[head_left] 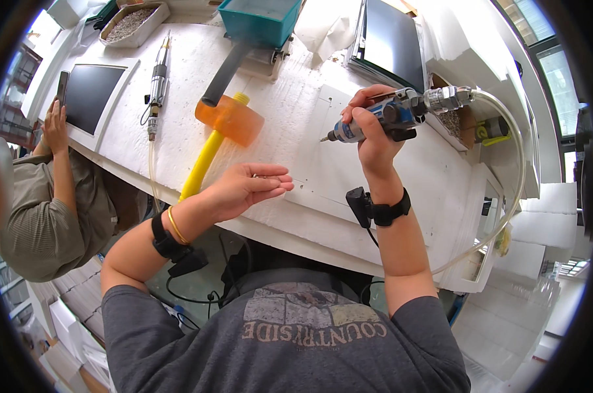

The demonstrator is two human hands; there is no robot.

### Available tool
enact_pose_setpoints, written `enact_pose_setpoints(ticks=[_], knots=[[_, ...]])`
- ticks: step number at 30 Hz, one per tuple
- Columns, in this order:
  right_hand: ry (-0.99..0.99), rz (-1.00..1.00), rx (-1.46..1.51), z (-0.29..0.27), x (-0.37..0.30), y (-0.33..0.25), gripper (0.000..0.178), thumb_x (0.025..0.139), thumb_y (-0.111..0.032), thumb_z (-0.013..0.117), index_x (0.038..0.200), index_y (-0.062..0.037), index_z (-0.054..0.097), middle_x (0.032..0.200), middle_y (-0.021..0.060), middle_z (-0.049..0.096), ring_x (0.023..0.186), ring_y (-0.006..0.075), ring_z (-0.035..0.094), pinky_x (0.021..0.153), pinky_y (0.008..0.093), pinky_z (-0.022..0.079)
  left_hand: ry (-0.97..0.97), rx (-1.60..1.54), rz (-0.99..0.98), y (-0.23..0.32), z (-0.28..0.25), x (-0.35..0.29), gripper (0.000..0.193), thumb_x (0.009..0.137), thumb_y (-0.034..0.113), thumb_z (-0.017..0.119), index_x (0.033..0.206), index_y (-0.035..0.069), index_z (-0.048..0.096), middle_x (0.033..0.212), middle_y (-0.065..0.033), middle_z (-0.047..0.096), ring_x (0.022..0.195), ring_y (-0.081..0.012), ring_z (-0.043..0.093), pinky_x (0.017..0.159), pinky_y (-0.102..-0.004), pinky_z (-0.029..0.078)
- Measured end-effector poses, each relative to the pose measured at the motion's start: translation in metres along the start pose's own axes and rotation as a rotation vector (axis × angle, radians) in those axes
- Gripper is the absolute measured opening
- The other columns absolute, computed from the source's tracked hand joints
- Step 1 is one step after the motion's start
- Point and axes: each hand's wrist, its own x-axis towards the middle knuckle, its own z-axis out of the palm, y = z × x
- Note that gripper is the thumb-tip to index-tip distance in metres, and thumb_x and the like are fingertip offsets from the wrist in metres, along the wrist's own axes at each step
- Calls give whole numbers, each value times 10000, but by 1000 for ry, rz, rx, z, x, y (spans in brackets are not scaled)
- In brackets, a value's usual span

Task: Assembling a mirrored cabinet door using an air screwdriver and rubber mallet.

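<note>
My right hand (377,134) is wrapped round a blue and grey air screwdriver (396,118). Its bit points left, just above a flat white panel (335,177) with small holes. A clear hose (520,150) runs from the tool's metal fitting. To the left, my left hand (247,188) is cupped palm up by the panel's left edge. Some small pieces (268,177), perhaps screws, lie in it, too small to make out surely. Beside that hand rests a mallet with an orange head (234,120) and a yellow handle (203,164).
A teal bin (260,25) stands at the back, with a dark grey bar below it. A second air tool (157,85) lies further left. Dark panels (389,49) are stacked at the back right, near a box of small parts (451,120). At left, a co-worker's hand (55,128) touches a framed panel (94,95).
</note>
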Motion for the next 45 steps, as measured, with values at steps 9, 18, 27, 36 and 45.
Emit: enact_pose_setpoints(ticks=[9,18,27,36,45], knots=[[-70,10,-76,8,4,-2,185,712,-1,610,884,22,546,736,79,579,616,127,585,592,249,486,19,34,-28,11,-8,-9,267,889,38,524,1128,-74,484,1039,-144,580,967,-185,601,870,-243,504],[-104,52,-104,13,7,6,184,722,8,591,902,32,555,732,77,585,607,119,572,571,244,477,30,-43,3,-8,0,11,178,885,116,565,1012,-8,551,906,-64,611,795,-103,613,707,-184,517],[-116,75,-116,17,8,9,136,714,26,578,848,28,552,681,58,567,579,110,554,549,244,467,52,-209,162,-24,1,31,208,887,118,565,1045,-17,562,887,-50,613,764,-77,599,697,-166,506],[-114,75,-81,8,4,13,140,713,17,585,847,25,548,693,61,575,592,123,570,559,248,471,108,-222,236,-21,9,42,233,885,119,569,1071,-21,556,918,-28,584,803,-58,558,719,-148,477],[18,145,-48,14,10,10,231,697,21,583,927,29,573,791,105,617,613,130,579,580,241,470,225,74,406,-17,13,70,207,887,170,577,988,-6,610,833,5,570,720,-40,509,642,-143,430]])
